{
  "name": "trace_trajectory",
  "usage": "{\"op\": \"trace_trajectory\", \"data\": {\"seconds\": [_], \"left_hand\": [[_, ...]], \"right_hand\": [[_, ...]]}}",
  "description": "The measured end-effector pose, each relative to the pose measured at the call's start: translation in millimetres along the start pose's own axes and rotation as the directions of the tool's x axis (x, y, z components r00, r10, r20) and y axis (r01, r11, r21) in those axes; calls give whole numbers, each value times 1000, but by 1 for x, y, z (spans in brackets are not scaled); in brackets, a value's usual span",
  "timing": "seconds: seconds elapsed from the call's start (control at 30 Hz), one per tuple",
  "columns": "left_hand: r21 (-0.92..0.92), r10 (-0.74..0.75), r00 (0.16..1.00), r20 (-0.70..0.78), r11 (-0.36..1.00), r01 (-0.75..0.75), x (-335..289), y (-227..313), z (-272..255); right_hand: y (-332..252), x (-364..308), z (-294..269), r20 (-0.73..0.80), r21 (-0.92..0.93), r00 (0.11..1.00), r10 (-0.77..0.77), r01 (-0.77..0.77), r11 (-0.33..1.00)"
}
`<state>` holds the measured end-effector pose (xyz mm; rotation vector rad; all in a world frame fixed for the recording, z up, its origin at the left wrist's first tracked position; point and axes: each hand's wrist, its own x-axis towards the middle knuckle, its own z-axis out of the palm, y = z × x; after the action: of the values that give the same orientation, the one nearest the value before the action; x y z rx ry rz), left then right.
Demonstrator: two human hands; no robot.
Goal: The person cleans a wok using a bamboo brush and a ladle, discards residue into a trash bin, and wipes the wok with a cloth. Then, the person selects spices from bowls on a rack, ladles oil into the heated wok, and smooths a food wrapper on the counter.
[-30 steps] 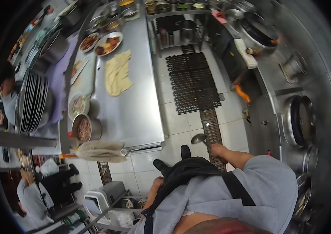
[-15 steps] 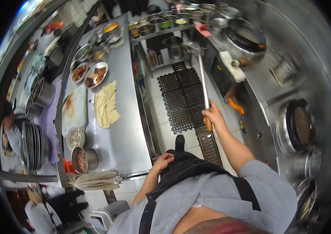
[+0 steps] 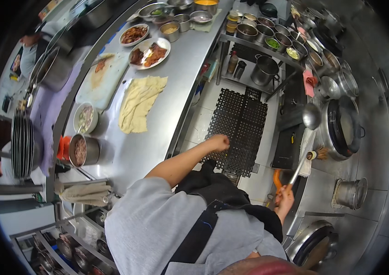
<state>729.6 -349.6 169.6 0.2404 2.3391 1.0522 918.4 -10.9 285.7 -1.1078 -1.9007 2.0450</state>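
Ladle (image 3: 311,117) gripped by its handle in the right hand (image 3: 284,198), on the right of the scene.
Its bowl points to the far side, near a dark-rimmed pan (image 3: 346,126). The left hand (image 3: 219,143) is curled closed above the black floor mat (image 3: 240,114); whether anything is inside it is hard to tell. On the left surface (image 3: 141,149), a yellow cloth (image 3: 142,104) lies nearer than a white plate (image 3: 145,45) of food.

From here I see a long, silvery ladle (image 3: 311,117). It slants outward from the right hand (image 3: 285,200), bowl farthest.
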Motion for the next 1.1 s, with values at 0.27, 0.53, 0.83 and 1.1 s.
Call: {"op": "trace_trajectory", "data": {"seconds": [0.27, 0.53, 0.83, 1.1], "left_hand": [[23, 156, 986, 67, 987, -157, 154, 80, 16], [469, -556, 823, 120, 762, 446, 145, -58, 23], [230, -776, 620, -115, 586, 777, 96, -97, 24], [217, -629, 745, 219, 776, 592, 211, -81, 50]], "right_hand": [[-121, 201, -57, -270, 41, 890, -368, 392, 919], [-119, 385, -183, -349, -688, 749, -563, 203, 697], [-169, 476, -166, -487, -573, 796, -360, 20, 819], [-204, 437, -58, -180, 477, 983, 43, 49, 877]]}}
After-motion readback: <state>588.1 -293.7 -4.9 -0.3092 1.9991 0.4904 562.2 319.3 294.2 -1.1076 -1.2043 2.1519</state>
